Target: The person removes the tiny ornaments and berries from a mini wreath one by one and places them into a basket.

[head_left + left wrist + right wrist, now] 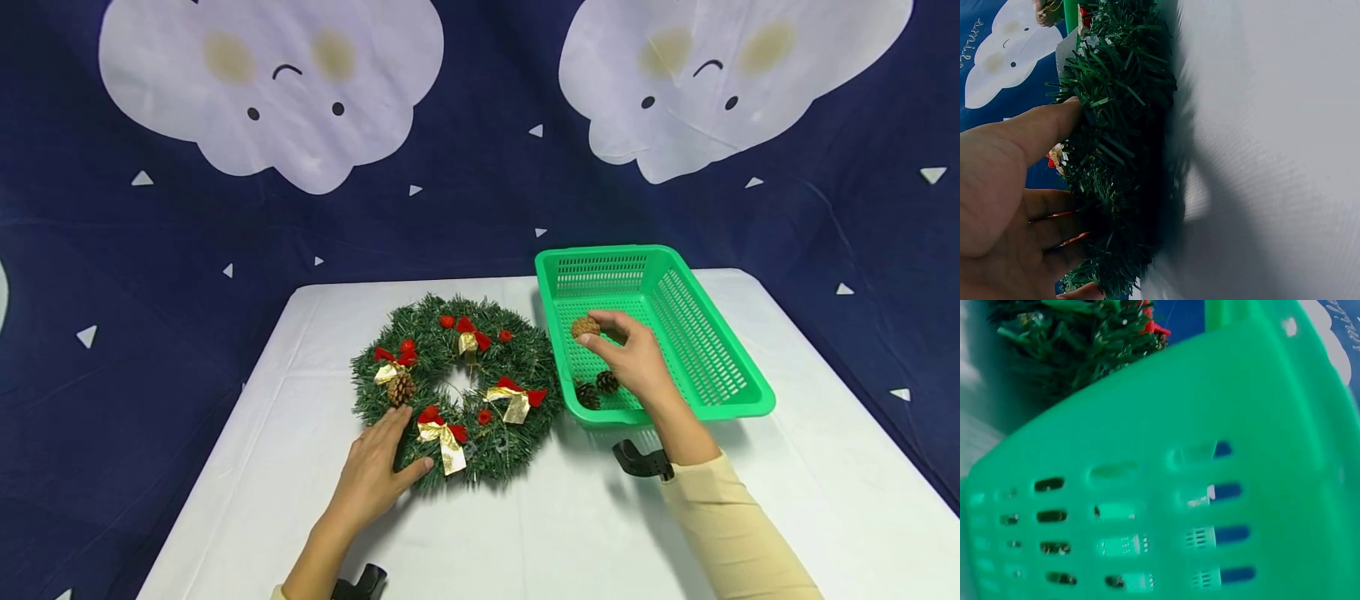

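A green tinsel wreath (528,442) with red-and-gold bows, red berries and one pine cone (401,388) lies on the white table. My left hand (375,471) rests on its near left edge, fingers extended near that pine cone; in the left wrist view the thumb (1054,128) touches the green needles. Over the green basket (720,358), my right hand (633,354) pinches a light brown pine cone (586,327) between thumb and fingers. Two darker pine cones lie in the basket, one of them a dark pine cone (607,382). The basket wall hides my right hand in the right wrist view.
The basket stands right beside the wreath, toward the back right of the table (517,542). Behind the table hangs a dark blue cloth (465,225) with white clouds and triangles. A black wrist mount (641,460) sits at my right wrist, above the table.
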